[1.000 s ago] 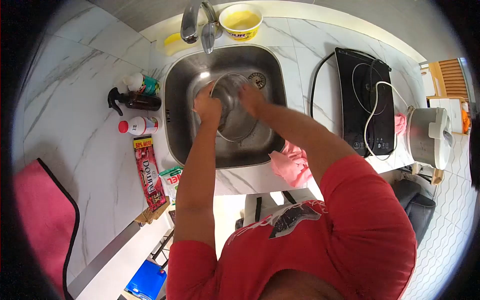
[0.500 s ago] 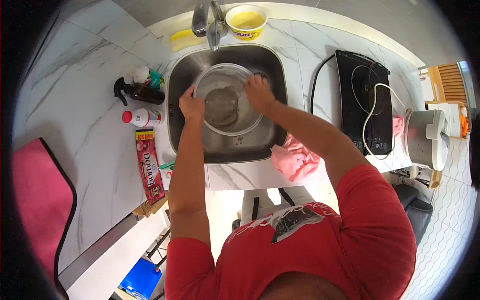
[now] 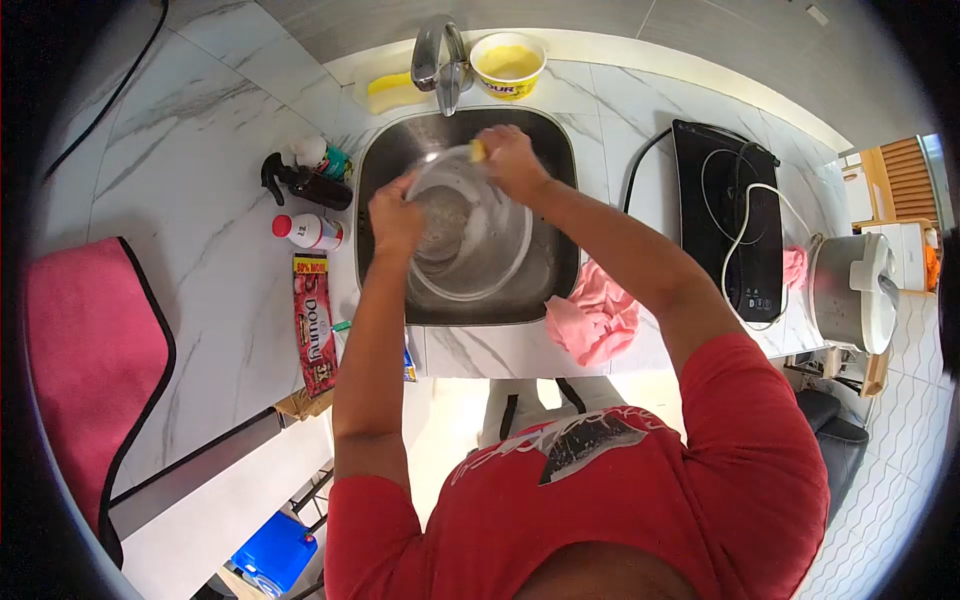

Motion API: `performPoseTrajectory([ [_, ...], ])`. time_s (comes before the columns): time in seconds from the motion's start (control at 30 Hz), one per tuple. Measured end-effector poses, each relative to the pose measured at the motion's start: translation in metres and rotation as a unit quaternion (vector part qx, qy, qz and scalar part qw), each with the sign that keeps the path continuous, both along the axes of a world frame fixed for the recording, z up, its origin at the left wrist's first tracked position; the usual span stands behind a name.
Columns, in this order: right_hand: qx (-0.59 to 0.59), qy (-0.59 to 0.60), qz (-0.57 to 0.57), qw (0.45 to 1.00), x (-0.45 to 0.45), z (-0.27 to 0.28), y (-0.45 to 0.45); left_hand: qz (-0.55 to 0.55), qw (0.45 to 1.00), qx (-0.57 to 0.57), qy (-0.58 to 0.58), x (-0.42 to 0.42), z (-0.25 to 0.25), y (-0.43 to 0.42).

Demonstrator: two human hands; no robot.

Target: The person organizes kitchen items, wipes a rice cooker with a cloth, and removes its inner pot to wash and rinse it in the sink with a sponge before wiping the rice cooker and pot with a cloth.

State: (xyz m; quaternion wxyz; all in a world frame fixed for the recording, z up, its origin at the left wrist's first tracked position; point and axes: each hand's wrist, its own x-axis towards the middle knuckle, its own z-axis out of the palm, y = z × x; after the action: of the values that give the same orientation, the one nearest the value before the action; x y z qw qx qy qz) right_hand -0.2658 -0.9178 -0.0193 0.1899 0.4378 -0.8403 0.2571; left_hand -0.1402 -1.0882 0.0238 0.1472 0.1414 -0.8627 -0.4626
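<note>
A clear round bowl [image 3: 490, 270] is tilted inside the dark metal sink [image 3: 562, 240], with streaks on its inner wall. My left hand [image 3: 397, 218] is closed on the bowl's left rim. At the far rim, my right hand [image 3: 512, 162] is closed around a small yellow sponge [image 3: 478, 151], most of it hidden by the fingers, and the hand is slightly blurred. The faucet [image 3: 440, 62] stands behind the sink, just beyond both hands.
Behind the sink sit a yellow tub [image 3: 508, 66] and a yellow strip [image 3: 395, 92]. To the left are a spray bottle [image 3: 318, 187], a white bottle [image 3: 308, 231] and a Downy packet [image 3: 315, 325]. A pink cloth [image 3: 594, 315] and an induction cooker [image 3: 728, 220] lie right.
The bowl has gone from lying fairly flat to tilted. My right hand has moved to its far rim, where the yellow sponge now shows. The view has shifted slightly.
</note>
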Motion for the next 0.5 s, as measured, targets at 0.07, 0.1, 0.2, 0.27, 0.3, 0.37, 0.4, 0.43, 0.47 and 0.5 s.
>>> performPoseTrajectory([
  [0.07,-0.031,0.012,0.037,0.999,0.012,0.021,-0.019,0.012,0.999,-0.024,-0.017,0.000,0.011,0.015],
  [0.1,-0.060,0.018,0.072,0.995,0.020,0.031,-0.021,0.022,0.998,-0.047,-0.039,0.005,0.017,0.024],
  [0.2,-0.083,-0.049,0.009,0.995,0.002,0.003,0.009,0.015,0.996,-0.048,0.076,0.016,0.011,0.015],
  [0.27,-0.083,-0.118,-0.055,0.988,-0.005,-0.006,0.017,0.028,0.992,-0.042,0.116,0.027,0.015,0.017],
  [0.3,-0.106,-0.227,-0.069,0.966,0.000,-0.005,0.023,0.041,0.987,-0.031,0.152,0.033,0.016,0.021],
  [0.37,-0.129,-0.335,-0.079,0.930,0.003,0.005,0.023,0.013,0.987,-0.007,0.158,0.044,0.019,0.021],
  [0.4,-0.153,-0.229,-0.005,0.961,0.000,0.023,0.020,-0.003,0.989,-0.042,0.144,0.045,0.024,0.017],
  [0.43,-0.174,-0.121,0.067,0.975,0.001,0.039,0.016,-0.019,0.989,-0.076,0.129,0.047,0.028,0.014],
  [0.47,-0.107,-0.039,0.134,0.984,0.005,0.045,0.007,-0.019,0.989,-0.076,0.126,0.042,0.027,0.011],
  [0.5,-0.037,0.045,0.200,0.978,0.011,0.052,-0.002,-0.076,0.986,-0.099,0.113,0.030,0.026,0.007],
])
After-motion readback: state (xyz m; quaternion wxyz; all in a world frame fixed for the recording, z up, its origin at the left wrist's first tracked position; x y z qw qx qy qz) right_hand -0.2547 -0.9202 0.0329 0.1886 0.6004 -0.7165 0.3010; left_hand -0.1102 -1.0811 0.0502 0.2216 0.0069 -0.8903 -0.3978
